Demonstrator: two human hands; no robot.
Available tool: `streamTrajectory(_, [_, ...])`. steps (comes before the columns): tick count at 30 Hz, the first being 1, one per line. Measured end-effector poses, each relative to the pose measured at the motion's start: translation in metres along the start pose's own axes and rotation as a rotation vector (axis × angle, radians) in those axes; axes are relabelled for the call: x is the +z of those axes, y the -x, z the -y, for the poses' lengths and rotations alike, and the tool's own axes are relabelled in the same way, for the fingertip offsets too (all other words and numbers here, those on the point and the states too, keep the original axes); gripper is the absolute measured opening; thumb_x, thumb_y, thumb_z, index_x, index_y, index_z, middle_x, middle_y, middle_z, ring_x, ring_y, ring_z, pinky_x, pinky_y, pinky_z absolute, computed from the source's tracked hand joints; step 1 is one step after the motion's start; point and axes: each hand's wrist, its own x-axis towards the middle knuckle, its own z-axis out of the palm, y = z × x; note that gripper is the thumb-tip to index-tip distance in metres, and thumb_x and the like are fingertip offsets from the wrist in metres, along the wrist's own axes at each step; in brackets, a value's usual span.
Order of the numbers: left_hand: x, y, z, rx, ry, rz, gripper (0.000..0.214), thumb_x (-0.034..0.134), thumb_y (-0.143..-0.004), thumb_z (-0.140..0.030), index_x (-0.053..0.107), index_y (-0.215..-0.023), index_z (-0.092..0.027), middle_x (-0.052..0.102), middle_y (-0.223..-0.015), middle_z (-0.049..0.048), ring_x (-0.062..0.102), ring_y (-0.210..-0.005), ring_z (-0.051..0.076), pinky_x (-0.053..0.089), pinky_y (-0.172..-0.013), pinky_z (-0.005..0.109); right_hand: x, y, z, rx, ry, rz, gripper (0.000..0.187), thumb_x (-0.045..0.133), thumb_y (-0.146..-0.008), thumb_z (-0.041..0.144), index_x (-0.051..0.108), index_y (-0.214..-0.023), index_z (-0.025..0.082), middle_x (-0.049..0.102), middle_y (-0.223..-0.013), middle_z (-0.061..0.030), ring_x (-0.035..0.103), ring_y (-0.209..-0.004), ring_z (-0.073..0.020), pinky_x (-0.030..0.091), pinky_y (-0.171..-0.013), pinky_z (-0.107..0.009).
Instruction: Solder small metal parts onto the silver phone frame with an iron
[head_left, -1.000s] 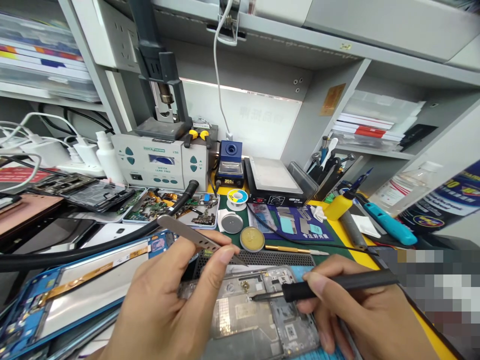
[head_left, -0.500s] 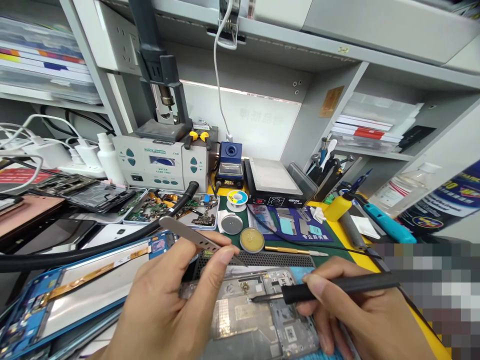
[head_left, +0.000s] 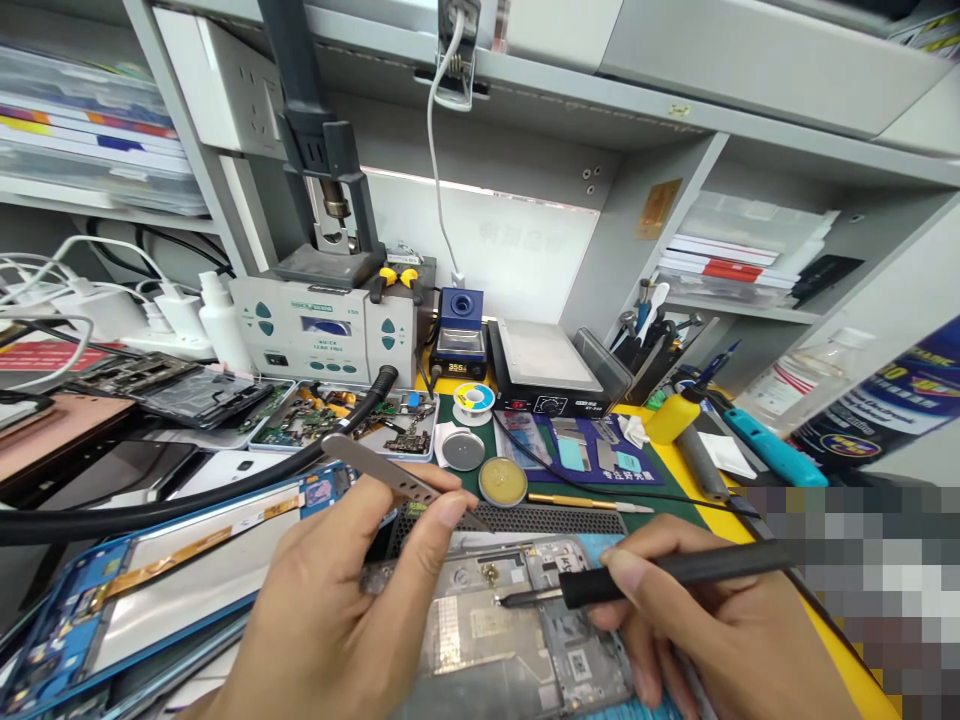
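Note:
Metal tweezers (head_left: 386,472) are pinched between the thumb and fingers of my left hand (head_left: 352,590), points angled down to the right. My right hand (head_left: 675,610) is closed around the black handle of a soldering iron (head_left: 611,587). The iron's tip touches or sits just over the metal surface of a phone frame (head_left: 517,630), below some gold contacts. That frame lies between my hands on a blue mat (head_left: 596,547); my left hand covers its left end. Fingers of my right hand rest by its right edge.
Beyond the hands are a solder paste tin (head_left: 503,482), a solder spool (head_left: 473,400) and a gold-handled tool (head_left: 574,501). A thick black hose (head_left: 225,510) crosses the left side over a blue phone frame (head_left: 187,580). A heating plate (head_left: 544,360) and a rework station (head_left: 322,330) stand behind.
The view has shifted very slightly. Both hands, the tweezers and the soldering iron keep almost the same place over the phone frame.

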Motion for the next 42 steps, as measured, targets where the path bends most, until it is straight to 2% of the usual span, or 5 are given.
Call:
streamTrajectory(17, [0.0005,-0.0001,0.0007,0.006,-0.004,0.009,0.014,0.067,-0.112,-0.044,0.079,-0.108,-0.037,0.089,-0.102,-0.0131,0.085,-0.082,0.012,0.068,-0.087,0.017,-0.0009,-0.005,-0.0087,0.02,-0.185,0.047,0.055,0.104,-0.079,0.066,0.076,-0.071,0.019,0.066,-0.041,0.002,0.048,-0.032,-0.0047,0.036,-0.035,-0.009])
streamTrajectory(27, [-0.0008,0.0021,0.003,0.013,0.012,0.013,0.013,0.066,-0.114,-0.042,0.078,-0.112,-0.039,0.088,-0.104,-0.0156,0.084,-0.083,0.01,0.066,-0.087,0.014,-0.0002,-0.005,-0.0056,0.029,-0.213,0.025,0.062,0.107,-0.068,0.073,0.076,-0.071,0.019,0.071,-0.045,-0.0011,0.06,-0.034,-0.0095,0.04,-0.033,-0.01])
streamTrajectory(32, [0.0001,0.0018,0.0032,0.014,0.015,0.013,0.011,0.067,-0.113,-0.04,0.078,-0.112,-0.039,0.088,-0.105,-0.0158,0.084,-0.085,0.009,0.066,-0.087,0.013,0.0002,-0.0042,-0.0038,0.028,-0.208,0.02,0.058,0.107,-0.07,0.07,0.077,-0.072,0.02,0.076,-0.052,-0.003,0.061,-0.035,-0.0094,0.04,-0.033,-0.011])
streamTrajectory(37, [0.0009,0.0015,0.0028,0.026,0.023,0.013,0.012,0.065,-0.114,-0.041,0.077,-0.113,-0.04,0.088,-0.104,-0.0162,0.084,-0.083,0.009,0.065,-0.087,0.013,0.0001,-0.0047,-0.0061,0.021,-0.202,0.024,0.061,0.105,-0.069,0.075,0.077,-0.069,0.02,0.068,-0.042,-0.0008,0.059,-0.033,-0.0093,0.04,-0.033,-0.01])
streamTrajectory(42, [0.0014,0.0023,0.0042,0.028,0.029,0.019,0.011,0.065,-0.114,-0.039,0.076,-0.113,-0.04,0.088,-0.105,-0.0167,0.084,-0.086,0.009,0.065,-0.086,0.012,0.0013,-0.005,-0.007,0.028,-0.228,0.02,0.062,0.106,-0.067,0.074,0.077,-0.07,0.019,0.069,-0.042,-0.0009,0.058,-0.032,-0.0084,0.04,-0.033,-0.009])
